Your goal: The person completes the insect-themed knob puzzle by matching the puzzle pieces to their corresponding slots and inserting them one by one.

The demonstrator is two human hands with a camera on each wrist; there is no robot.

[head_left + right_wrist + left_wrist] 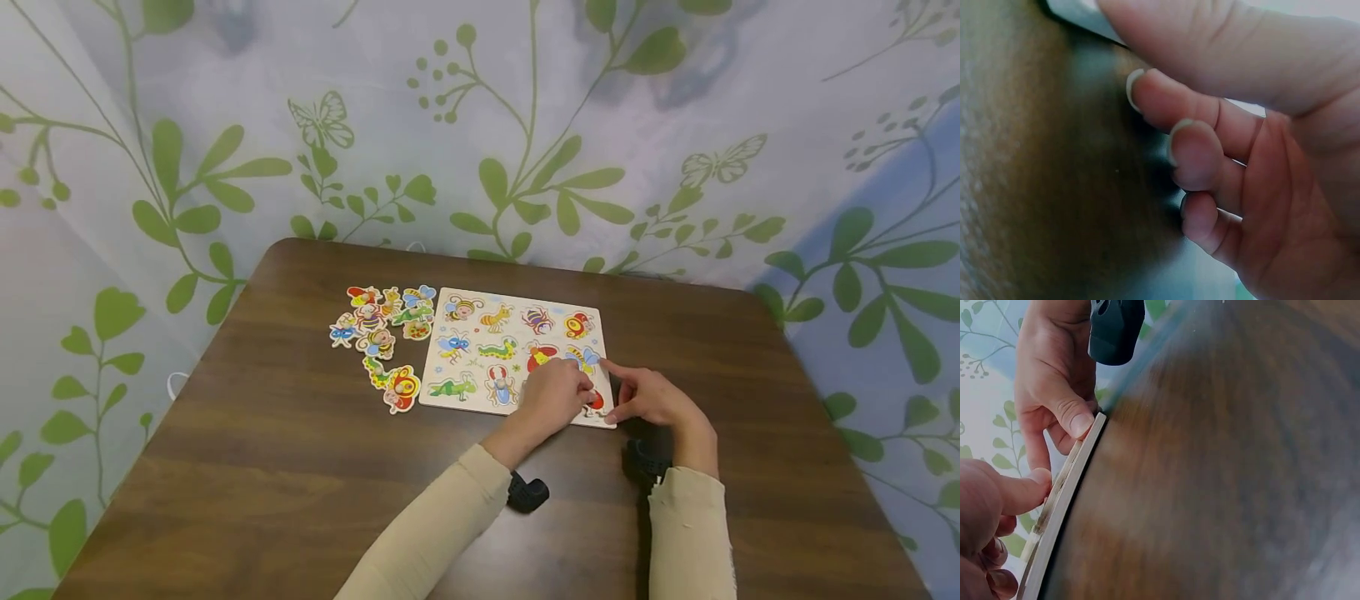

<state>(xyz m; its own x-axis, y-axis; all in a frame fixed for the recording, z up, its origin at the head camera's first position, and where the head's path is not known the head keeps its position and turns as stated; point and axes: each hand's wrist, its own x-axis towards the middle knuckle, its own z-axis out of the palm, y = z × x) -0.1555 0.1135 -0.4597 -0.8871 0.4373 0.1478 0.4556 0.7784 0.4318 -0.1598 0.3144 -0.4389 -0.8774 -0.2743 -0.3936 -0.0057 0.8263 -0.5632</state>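
Observation:
A wooden peg puzzle board (517,342) printed with insects lies on the table. My left hand (551,392) reaches over its near right part and pinches a red ladybug piece (595,406), close over the board; the fingers partly cover it. In the left wrist view this piece shows as a thin layer along the board's edge (1063,519). My right hand (656,396) holds the board's right side, thumb at the near corner and index finger farther up the edge. Its other fingers (1197,153) curl beside the board in the right wrist view.
Left of the board lies a loose cluster of insect puzzle pieces (382,321), some overlapping, with a butterfly piece (402,387) nearest me. The brown wooden table (300,475) meets a leaf-patterned curtain (420,167) behind. Dark wrist-camera mounts (527,493) hang under the wrists.

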